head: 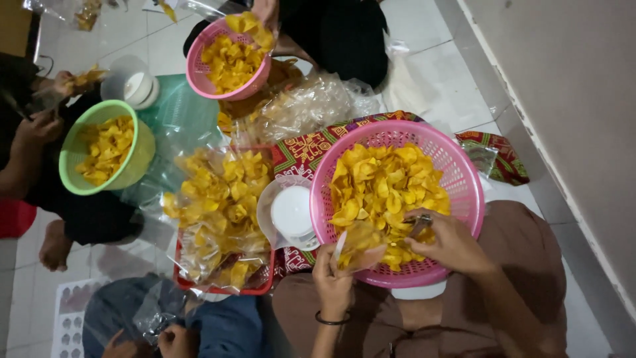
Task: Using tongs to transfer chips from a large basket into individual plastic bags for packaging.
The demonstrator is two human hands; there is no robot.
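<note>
Left hand point(333, 282) fingers pinch a chip-filled bag point(358, 244); right hand point(445, 242) fingers grip chips point(387, 182).

The big basket point(457, 172) of chips point(387, 182) sits on the person's lap, nearest the wall on the right. The right hand point(450, 245) is inside it, on the chips at the near rim. The left hand point(333, 282) is just outside that rim, holding a small plastic bag point(358, 245) of chips against it. Just left of the basket stands a roll of tape point(291, 212), touching its side. Left again, bagged chips point(218, 205) are piled on a tray point(255, 290) on the floor. Further left, a round bowl point(136, 162) of chips rests by a seated person's knees. Up top, another basket point(199, 73) of chips sits before a third person, with loose bags point(311, 106) between it and the big basket.
</note>
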